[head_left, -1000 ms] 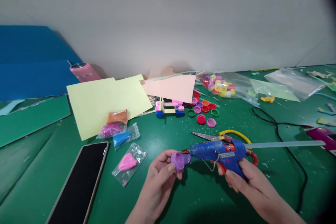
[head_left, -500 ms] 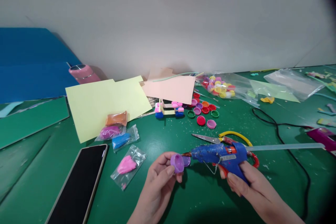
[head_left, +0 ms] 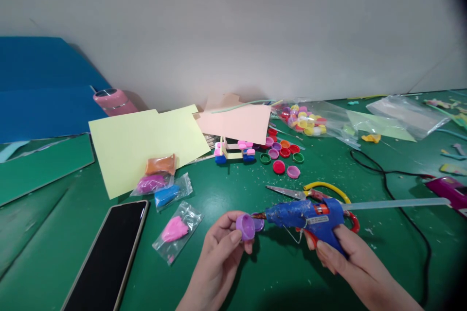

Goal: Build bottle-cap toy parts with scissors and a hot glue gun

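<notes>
Between thumb and fingers, my left hand (head_left: 222, 248) pinches a purple bottle cap (head_left: 245, 227); a second purple cap (head_left: 259, 223) sits right behind it, against its side. My right hand (head_left: 350, 257) is wrapped round the handle of a blue glue gun (head_left: 306, 216), fingers at its red trigger. The metal nozzle (head_left: 259, 215) points left and is at the rim of the caps; whether it touches them I cannot tell. A clear glue stick (head_left: 397, 204) juts out of the gun's back. Behind the gun lie scissors (head_left: 292, 192) with yellow and red handles.
Loose bottle caps (head_left: 279, 167) lie beyond the hands, beside a small stick-and-clay model (head_left: 233, 151). Clay packets (head_left: 175, 228) and a phone (head_left: 109, 252) are at left. A bag of caps (head_left: 304, 119) lies at the back; a black cord (head_left: 412, 228) runs along the right.
The view has shifted very slightly. Both hands, the purple caps and the glue gun keep almost the same positions, with the nozzle still at the caps.
</notes>
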{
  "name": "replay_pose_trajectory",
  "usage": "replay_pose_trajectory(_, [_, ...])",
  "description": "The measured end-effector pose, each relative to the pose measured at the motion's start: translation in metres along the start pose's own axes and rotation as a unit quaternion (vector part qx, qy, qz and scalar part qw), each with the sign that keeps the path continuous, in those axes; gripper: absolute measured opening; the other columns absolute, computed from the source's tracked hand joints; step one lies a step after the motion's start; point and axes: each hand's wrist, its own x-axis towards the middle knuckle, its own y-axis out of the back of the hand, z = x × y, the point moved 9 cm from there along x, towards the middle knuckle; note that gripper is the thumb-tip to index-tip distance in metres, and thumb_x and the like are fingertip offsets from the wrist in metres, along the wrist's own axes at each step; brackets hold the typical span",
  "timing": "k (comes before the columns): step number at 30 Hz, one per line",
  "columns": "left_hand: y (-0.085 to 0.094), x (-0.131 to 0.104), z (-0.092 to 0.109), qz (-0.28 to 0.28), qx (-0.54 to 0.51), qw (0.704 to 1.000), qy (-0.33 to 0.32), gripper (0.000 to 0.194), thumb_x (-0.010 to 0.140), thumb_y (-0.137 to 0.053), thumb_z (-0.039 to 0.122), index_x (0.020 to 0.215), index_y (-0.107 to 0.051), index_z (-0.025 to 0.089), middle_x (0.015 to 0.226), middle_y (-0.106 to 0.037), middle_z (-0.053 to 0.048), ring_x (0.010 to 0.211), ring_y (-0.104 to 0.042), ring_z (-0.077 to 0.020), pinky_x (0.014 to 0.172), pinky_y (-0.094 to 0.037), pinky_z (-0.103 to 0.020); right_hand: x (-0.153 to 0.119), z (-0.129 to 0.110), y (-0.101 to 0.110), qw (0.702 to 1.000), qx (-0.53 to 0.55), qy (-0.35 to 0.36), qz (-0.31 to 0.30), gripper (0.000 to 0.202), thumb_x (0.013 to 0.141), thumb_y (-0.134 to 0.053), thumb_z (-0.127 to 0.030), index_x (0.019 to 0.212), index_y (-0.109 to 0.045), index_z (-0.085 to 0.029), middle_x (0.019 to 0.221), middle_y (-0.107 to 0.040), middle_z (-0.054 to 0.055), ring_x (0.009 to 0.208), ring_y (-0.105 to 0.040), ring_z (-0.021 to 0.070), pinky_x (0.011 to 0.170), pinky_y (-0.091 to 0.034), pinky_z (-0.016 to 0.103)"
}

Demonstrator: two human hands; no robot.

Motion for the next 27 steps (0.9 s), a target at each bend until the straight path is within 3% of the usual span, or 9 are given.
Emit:
replay_pose_trajectory(7, [-0.0016,-0.0001,-0.0010,-0.001,-0.004,1.000,0.004,0.020,0.069,-0.064,0.023,0.087,-0.063,0.014,0.070,-0.057,-0.003,0.059,-0.048,-0.0107,0.056,-0.036,-0.021,-0.0004,-0.0020,0.0000,1.000,0.017,0.008,0.013,0.026,0.085,-0.042,-0.043,0.087,-0.055,-0.021,0.069,-0.052,0.001,0.060,-0.047,0.0136,0.051,-0.040,0.021])
replay_pose_trajectory(12, [-0.0012,-0.0004,0.0001,0.000,-0.001,1.000,0.005,0.020,0.069,-0.064,0.023,0.087,-0.063,0.014,0.070,-0.057,-0.003,0.059,-0.048,-0.0103,0.057,-0.035,-0.021,0.0006,0.0001,-0.0036,1.000,0.014,0.001,-0.012,0.028,0.085,-0.040,-0.044,0.085,-0.055,-0.020,0.066,-0.052,0.001,0.056,-0.046,0.0135,0.050,-0.041,0.022])
replay_pose_trajectory(18, [-0.0013,-0.0003,0.0018,0.003,0.004,1.000,0.002,0.020,0.070,-0.063,0.024,0.086,-0.063,0.013,0.069,-0.055,-0.003,0.059,-0.047,-0.0110,0.057,-0.034,-0.023,-0.0025,-0.0009,0.0003,0.999,0.029,-0.014,0.024,0.029,0.083,-0.042,-0.046,0.083,-0.055,-0.020,0.064,-0.050,0.000,0.056,-0.045,0.0133,0.050,-0.039,0.022])
replay_pose_trajectory(27, [-0.0010,-0.0001,0.0019,0.009,0.004,1.000,-0.001,0.021,0.068,-0.065,0.026,0.085,-0.064,0.014,0.068,-0.056,-0.003,0.058,-0.048,-0.0111,0.057,-0.034,-0.023,-0.0041,-0.0030,-0.0007,0.999,0.029,-0.024,0.021,0.034,0.082,-0.041,-0.051,0.081,-0.057,-0.020,0.063,-0.049,0.000,0.054,-0.042,0.0133,0.050,-0.039,0.023])
